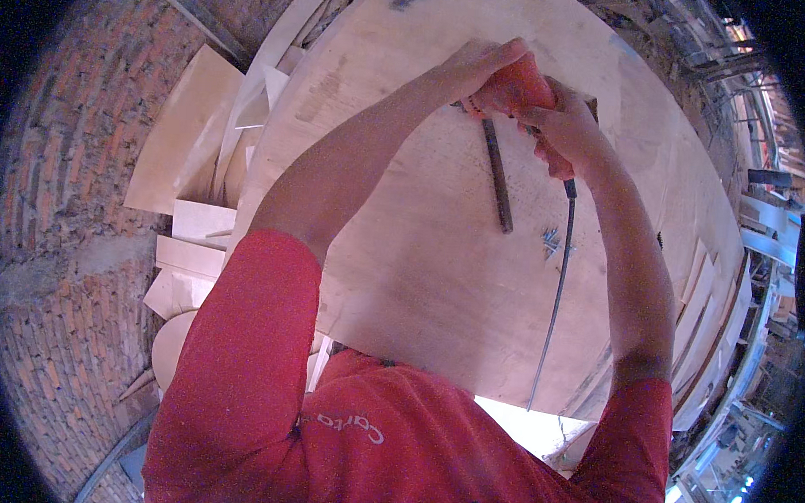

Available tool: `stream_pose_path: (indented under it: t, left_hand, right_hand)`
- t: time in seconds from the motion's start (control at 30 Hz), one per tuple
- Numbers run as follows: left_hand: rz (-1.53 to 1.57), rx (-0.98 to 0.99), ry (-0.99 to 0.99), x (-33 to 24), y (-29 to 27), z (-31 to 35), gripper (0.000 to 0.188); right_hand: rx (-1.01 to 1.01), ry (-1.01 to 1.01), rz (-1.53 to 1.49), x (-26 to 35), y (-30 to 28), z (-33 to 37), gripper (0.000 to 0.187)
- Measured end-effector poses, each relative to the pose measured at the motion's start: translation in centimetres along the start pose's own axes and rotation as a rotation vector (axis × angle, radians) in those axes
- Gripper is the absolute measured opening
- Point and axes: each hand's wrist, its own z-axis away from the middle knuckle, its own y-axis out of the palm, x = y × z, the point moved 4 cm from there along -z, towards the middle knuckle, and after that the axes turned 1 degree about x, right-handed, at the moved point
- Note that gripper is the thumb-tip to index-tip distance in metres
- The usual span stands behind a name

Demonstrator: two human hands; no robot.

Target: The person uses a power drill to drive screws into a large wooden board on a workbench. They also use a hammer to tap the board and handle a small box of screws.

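Both hands are at the far part of a large pale wooden board, on a red corded power drill [520, 84]. My right hand [568, 124] is closed around its handle, from whose lower end a dark cord [558, 288] runs back toward me. Against the drill's body on the left lies my left hand [490, 67], its fingers bent over the top. The drill's tip is hidden from view. Just below the hands a dark narrow bar [498, 179] rests on the board, its far end partly covered. A small pile of screws [552, 242] lies right of the bar.
The pale board [402, 251] spans most of the area before me. Offcuts and thin panels [194, 129] stand at the left beside a brick wall [56, 266]. More stacked sheets [710, 324] line the right edge, with clutter beyond.
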Motion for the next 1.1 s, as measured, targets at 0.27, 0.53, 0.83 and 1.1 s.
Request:
stream_pose_path:
  t: [0.27, 0.53, 0.83, 1.1]
  left_hand:
    - [-0.074, -0.078, 0.032, 2.0, -1.2, -2.7, 0.074]
    - [-0.043, -0.087, -0.05, 1.4, -0.4, -2.6, 0.077]
    - [-0.027, -0.036, -0.074, 1.0, -0.2, -2.1, 0.075]
    - [-0.023, -0.023, -0.055, 1.1, -0.3, -2.3, 0.073]
  right_hand:
    - [0.046, 0.048, 0.053, 1.5, 0.0, -0.6, 0.052]
    - [0.048, 0.016, 0.021, 0.9, -0.4, -1.2, 0.049]
    - [0.069, 0.068, 0.034, 0.9, -0.3, -1.2, 0.056]
    - [0.052, 0.049, -0.002, 0.7, -0.4, -1.4, 0.054]
